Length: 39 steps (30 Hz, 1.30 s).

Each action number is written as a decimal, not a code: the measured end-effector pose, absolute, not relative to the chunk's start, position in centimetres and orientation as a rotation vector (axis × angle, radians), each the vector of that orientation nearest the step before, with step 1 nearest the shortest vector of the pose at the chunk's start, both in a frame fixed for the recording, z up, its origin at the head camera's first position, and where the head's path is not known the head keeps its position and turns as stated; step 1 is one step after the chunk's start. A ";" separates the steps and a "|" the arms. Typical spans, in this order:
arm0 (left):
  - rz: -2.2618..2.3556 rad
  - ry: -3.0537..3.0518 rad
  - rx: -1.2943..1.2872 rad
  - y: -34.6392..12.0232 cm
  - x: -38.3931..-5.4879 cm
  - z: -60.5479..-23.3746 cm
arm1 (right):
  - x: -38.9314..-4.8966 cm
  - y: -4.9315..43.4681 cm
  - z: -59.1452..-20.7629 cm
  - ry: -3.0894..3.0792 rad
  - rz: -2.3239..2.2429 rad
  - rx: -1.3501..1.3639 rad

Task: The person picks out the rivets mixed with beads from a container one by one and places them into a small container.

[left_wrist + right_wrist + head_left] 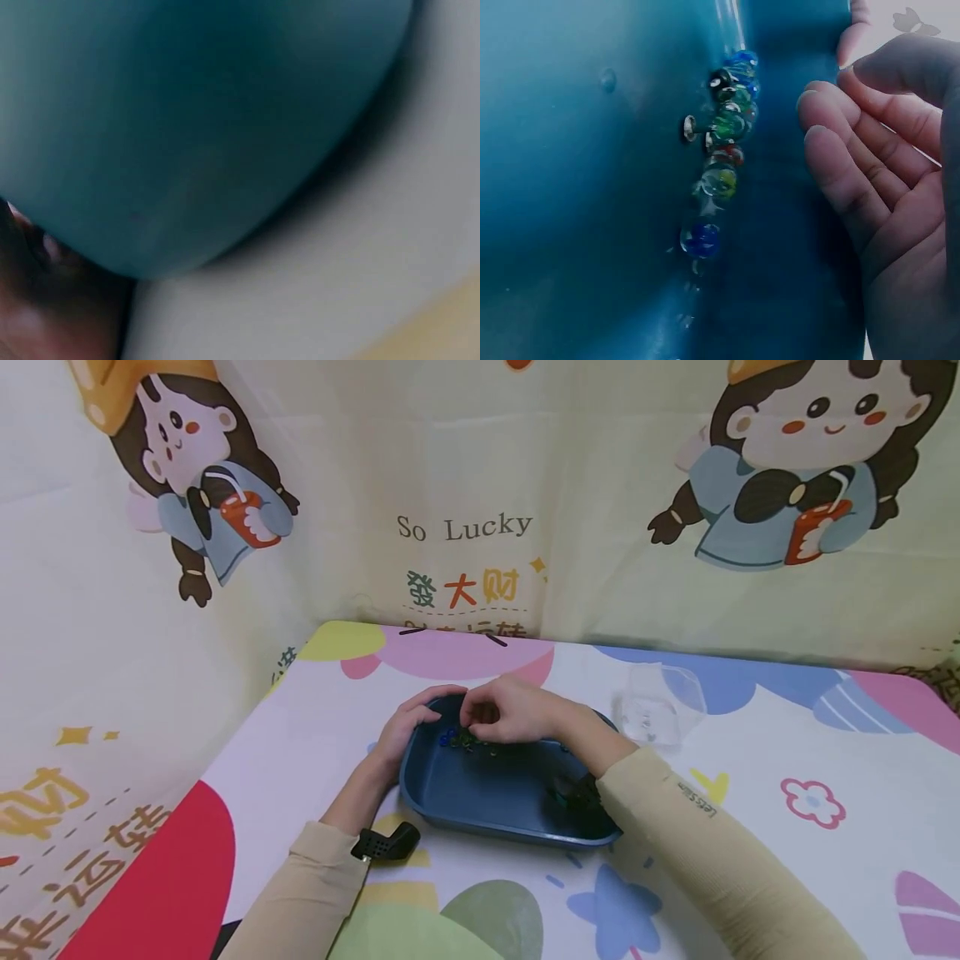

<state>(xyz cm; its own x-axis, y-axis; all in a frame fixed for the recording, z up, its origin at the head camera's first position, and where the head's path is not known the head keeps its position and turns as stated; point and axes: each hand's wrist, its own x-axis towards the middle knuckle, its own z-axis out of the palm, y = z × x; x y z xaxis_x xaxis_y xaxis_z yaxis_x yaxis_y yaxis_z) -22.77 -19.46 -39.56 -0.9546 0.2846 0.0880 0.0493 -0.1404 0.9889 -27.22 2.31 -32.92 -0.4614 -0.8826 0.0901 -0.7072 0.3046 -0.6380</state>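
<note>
A dark blue tray point(495, 793) stands in front of me. My left hand point(401, 727) grips its far left corner, thumb over the rim and fingers along the outside. Over that corner, my right hand point(513, 710) has curled fingers, its thumb tip meeting the index fingertip. I cannot tell whether something tiny is pinched there. Just beside it, glass marbles point(727, 124) in blue, green and clear lie in a row where the tray's floor meets its wall. A small silvery ring-like piece point(690, 128) lies by them. The left wrist view mostly shows the blurred tray side point(195, 150).
At the tray's right end sits a dark heap point(573, 792) with greenish bits, partly behind the right forearm. A clear plastic box point(651, 710) stands on the patterned tablecloth point(750, 877) to the right. A printed cloth point(585, 560) hangs behind the table.
</note>
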 end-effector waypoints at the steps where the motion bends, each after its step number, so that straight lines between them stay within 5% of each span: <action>1: 2.227 1.945 0.393 -19.4 -22.8 -39.6 | -27.2 2.3 -33.0 2.293 -0.900 -1.445; 39: 2.235 1.886 0.354 -19.5 -22.7 -39.2 | -27.1 0.2 -34.2 2.327 -0.361 -1.541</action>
